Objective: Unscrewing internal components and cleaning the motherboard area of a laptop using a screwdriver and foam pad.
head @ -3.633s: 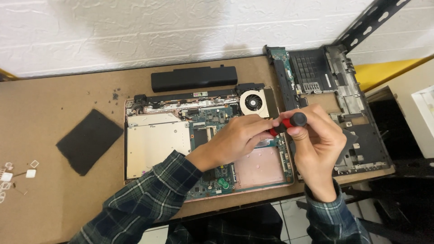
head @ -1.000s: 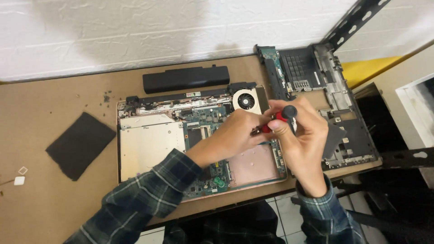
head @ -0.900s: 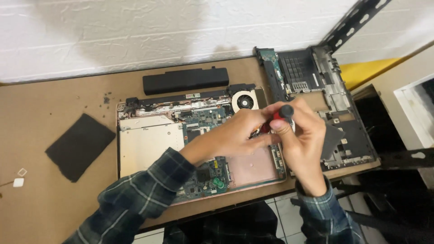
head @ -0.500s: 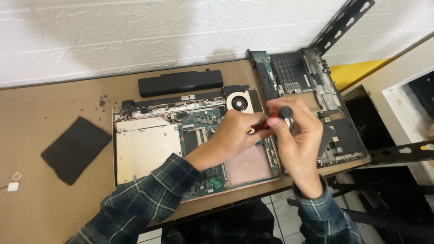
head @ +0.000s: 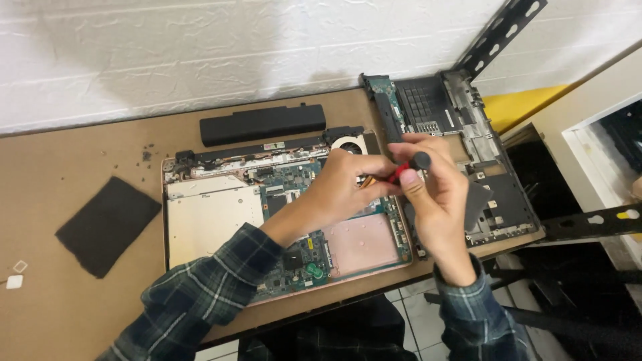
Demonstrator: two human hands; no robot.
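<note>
**Two hands on one screwdriver, above the right edge of an opened laptop base**

Head view. Both hands meet over the opened laptop base (head: 281, 220), which lies flat on the brown table (head: 73, 154) with its circuit board, silver drive bay and copper-coloured plate exposed. The right hand (head: 435, 200) grips the screwdriver (head: 408, 168) near its top: fingers curled around the red handle, with the black end cap showing at about 12 o'clock from the knuckles. The left hand (head: 348, 184) comes in from 9 o'clock, and its fingertips are pressed together on the lower part of the tool; whether they pinch the shaft itself or steady something at the tip cannot be told, since the hand hides it.

Long axis: the screwdriver is tilted, with its cap end toward 1 o'clock and its working end toward 7 o'clock, pointing down at the board just below the round fan (head: 348, 144). The tip and the spot it meets are hidden under the left fingers.

The right hand is nearer to the handle, the left hand to the tip.

Surroundings: a black battery bar (head: 262, 124) lies at 11 o'clock from the hands, apart from the base. A removed laptop cover (head: 461, 154) lies just beside the base, from 1 to 3 o'clock. A dark square pad (head: 107, 224) sits well apart at 9 o'clock. Small white bits (head: 15, 281) lie near the table's left edge.
</note>
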